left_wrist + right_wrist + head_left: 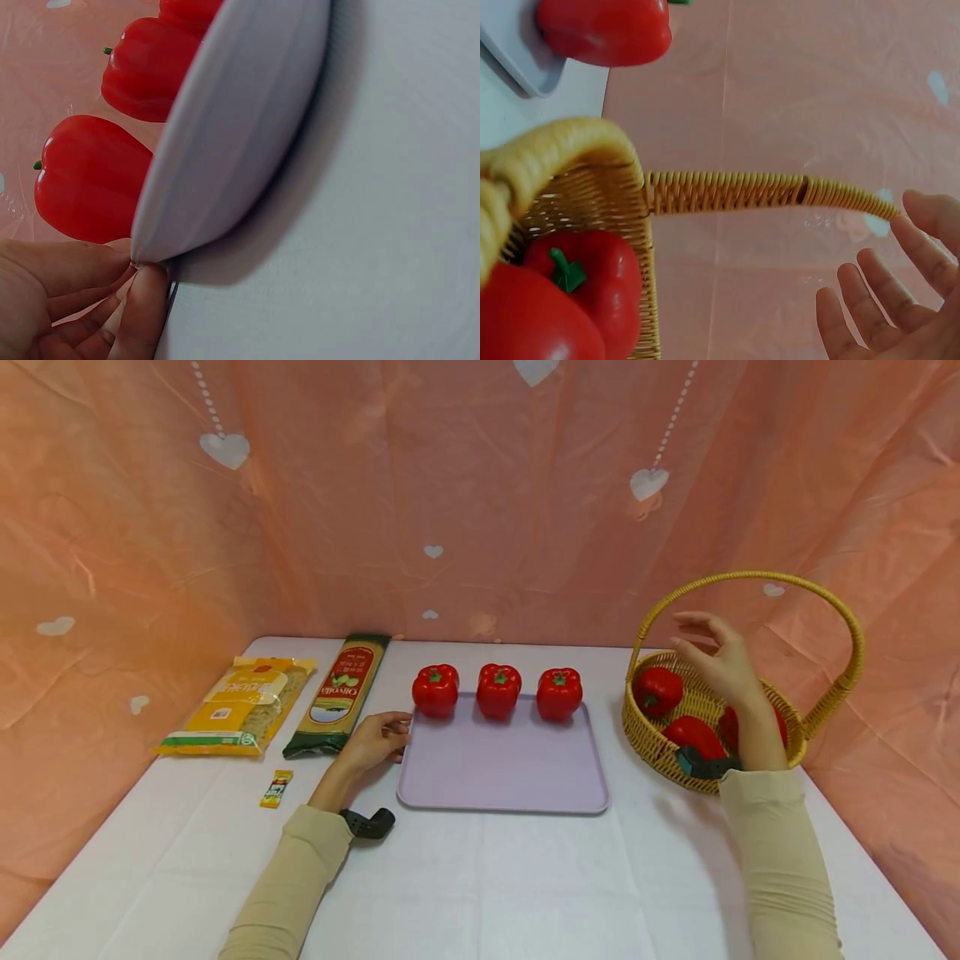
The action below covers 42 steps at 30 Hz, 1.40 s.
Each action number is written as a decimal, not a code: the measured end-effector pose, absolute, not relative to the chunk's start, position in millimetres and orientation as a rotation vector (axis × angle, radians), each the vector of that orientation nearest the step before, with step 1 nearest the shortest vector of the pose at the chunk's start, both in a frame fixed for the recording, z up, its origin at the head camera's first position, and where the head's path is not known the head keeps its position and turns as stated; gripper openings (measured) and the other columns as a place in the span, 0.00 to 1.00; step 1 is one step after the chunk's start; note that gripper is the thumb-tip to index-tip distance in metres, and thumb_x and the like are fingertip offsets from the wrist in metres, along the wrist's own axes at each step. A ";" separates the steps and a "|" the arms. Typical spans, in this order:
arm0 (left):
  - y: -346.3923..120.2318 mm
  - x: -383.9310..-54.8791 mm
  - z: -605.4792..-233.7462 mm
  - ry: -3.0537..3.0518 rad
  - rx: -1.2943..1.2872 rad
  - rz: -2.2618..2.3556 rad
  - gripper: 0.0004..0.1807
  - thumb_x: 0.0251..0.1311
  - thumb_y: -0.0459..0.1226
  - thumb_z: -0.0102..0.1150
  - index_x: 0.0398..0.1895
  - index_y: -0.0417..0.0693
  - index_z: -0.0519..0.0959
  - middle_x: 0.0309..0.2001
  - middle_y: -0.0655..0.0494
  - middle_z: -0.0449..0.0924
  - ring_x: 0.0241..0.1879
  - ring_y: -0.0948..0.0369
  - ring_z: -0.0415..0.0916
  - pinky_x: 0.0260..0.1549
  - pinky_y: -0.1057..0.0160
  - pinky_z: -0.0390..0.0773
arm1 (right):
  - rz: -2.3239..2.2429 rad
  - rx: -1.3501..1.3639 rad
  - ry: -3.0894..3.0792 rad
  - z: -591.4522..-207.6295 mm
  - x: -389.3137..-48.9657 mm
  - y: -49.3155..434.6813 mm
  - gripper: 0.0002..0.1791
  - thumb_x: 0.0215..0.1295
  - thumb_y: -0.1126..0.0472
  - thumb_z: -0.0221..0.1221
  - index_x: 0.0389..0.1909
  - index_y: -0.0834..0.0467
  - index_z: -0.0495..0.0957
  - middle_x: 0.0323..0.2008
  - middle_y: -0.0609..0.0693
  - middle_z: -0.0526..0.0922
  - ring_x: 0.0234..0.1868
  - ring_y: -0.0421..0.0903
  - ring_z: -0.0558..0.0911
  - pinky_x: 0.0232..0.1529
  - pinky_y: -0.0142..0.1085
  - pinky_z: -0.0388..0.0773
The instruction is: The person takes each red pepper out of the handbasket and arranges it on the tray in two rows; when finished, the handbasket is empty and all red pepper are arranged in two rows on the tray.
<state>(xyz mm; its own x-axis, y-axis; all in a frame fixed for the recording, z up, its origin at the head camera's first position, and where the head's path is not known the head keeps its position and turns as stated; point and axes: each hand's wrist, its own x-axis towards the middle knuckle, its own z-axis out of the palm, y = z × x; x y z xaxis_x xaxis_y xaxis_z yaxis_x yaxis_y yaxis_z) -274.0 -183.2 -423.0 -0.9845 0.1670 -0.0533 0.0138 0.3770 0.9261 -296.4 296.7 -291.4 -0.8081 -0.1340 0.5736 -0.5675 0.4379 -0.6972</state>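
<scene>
A pale lilac tray (502, 768) lies on the white cloth with three red bell peppers (498, 691) in a row along its far edge. At the tray's left side, my left hand (377, 739) pinches the rim between thumb and fingers, as the left wrist view shows. My right hand (720, 664) hovers over the wicker basket (645, 739), fingers spread and nothing in them. The basket's tall handle (750, 575) arches up beside and behind this hand. Inside the basket are red bell peppers (660, 691), one partly hidden by my right forearm.
Left of the tray lie a yellow pasta bag (240, 706), a long green and gold pack (341, 693) and a small yellow sachet (276, 788). A pink curtain (480, 510) with white hearts hangs behind the table.
</scene>
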 end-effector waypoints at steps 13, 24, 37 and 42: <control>-183.0 -273.5 -422.7 2.490 0.173 1.685 0.23 0.59 0.24 0.52 0.59 0.28 0.67 0.41 0.40 0.72 0.29 0.62 0.73 0.24 0.66 0.81 | 1.348 0.519 -2.302 -298.1 -313.1 315.1 0.18 0.61 0.68 0.57 0.53 0.63 0.74 0.47 0.40 0.79 0.44 0.29 0.75 0.41 0.16 0.72; -182.4 -272.3 -421.3 2.496 0.169 1.676 0.23 0.59 0.24 0.52 0.59 0.28 0.66 0.42 0.40 0.72 0.30 0.62 0.73 0.25 0.66 0.81 | 1.240 0.446 -2.586 -304.7 -316.8 326.2 0.25 0.63 0.63 0.57 0.60 0.67 0.67 0.46 0.31 0.70 0.49 0.35 0.71 0.42 0.14 0.67; -184.9 -269.5 -421.8 2.479 0.252 1.716 0.21 0.58 0.26 0.55 0.56 0.30 0.70 0.38 0.42 0.72 0.30 0.60 0.75 0.25 0.64 0.82 | 1.152 0.590 -2.946 -317.1 -325.5 338.6 0.37 0.60 0.59 0.61 0.67 0.65 0.56 0.64 0.68 0.59 0.64 0.66 0.55 0.61 0.65 0.52; -182.6 -271.3 -421.3 2.492 0.171 1.678 0.22 0.59 0.25 0.53 0.58 0.30 0.68 0.42 0.40 0.72 0.32 0.60 0.74 0.27 0.65 0.82 | 1.150 0.708 -2.966 -323.6 -328.3 341.3 0.37 0.58 0.63 0.62 0.66 0.64 0.58 0.64 0.66 0.58 0.64 0.64 0.54 0.60 0.66 0.51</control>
<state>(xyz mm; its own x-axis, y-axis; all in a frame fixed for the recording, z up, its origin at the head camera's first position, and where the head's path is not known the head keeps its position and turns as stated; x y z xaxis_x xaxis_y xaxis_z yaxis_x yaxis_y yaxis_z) -271.3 -182.6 -421.3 -0.9848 0.1672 -0.0465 0.0198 0.3746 0.9270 -328.3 341.3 -323.6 -0.8990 -0.4355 0.0462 -0.3527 0.6576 -0.6657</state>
